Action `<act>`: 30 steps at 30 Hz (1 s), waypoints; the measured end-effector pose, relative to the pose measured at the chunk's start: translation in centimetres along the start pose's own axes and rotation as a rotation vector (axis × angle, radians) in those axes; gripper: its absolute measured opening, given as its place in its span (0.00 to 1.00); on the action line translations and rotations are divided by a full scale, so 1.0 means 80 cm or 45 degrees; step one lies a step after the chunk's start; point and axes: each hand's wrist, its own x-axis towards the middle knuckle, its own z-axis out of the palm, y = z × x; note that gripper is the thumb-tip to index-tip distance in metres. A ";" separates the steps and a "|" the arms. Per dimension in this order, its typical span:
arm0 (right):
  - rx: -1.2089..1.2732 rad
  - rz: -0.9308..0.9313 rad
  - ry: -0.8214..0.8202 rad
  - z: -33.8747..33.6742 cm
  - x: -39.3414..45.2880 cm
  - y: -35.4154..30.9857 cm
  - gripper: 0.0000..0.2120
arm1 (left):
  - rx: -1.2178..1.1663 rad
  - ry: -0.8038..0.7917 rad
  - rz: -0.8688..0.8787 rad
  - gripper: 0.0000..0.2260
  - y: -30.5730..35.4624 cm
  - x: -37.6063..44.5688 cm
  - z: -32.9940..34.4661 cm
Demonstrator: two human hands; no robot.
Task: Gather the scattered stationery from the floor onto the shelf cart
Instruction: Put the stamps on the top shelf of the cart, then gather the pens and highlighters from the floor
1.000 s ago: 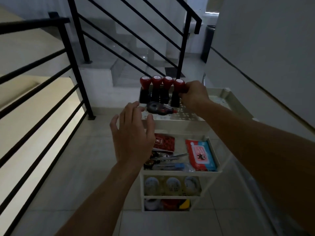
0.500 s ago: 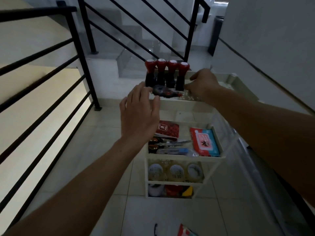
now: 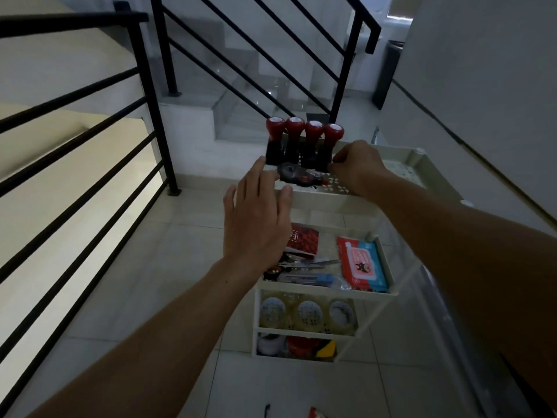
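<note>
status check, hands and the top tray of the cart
Left hand open, hovering at the top tray's front edge. Right hand curled beside the four red-topped stamps. Correction tape lies before them. Nothing blocking.

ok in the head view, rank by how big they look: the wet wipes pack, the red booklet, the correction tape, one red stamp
1. wet wipes pack
2. red booklet, partly hidden by the left hand
3-4. red stamp and correction tape: similar, and farther away, so unranked.
</note>
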 end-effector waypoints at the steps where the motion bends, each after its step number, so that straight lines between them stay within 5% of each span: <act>1: -0.002 -0.001 0.010 0.000 -0.001 0.001 0.07 | 0.012 -0.012 0.010 0.17 -0.002 0.001 -0.002; 7: -0.079 -0.133 0.294 -0.025 -0.038 0.009 0.08 | 0.040 0.005 0.114 0.21 0.003 0.000 -0.027; 15: -0.028 -0.408 0.575 -0.048 -0.191 0.074 0.09 | 0.042 0.059 0.316 0.08 0.056 -0.052 -0.060; 23: -0.008 -0.313 0.328 -0.033 -0.353 0.195 0.08 | 0.030 -0.414 0.163 0.06 0.084 -0.204 -0.057; 30: -0.322 0.153 0.000 0.067 -0.496 0.334 0.08 | 0.090 -0.682 0.003 0.07 0.014 -0.354 -0.014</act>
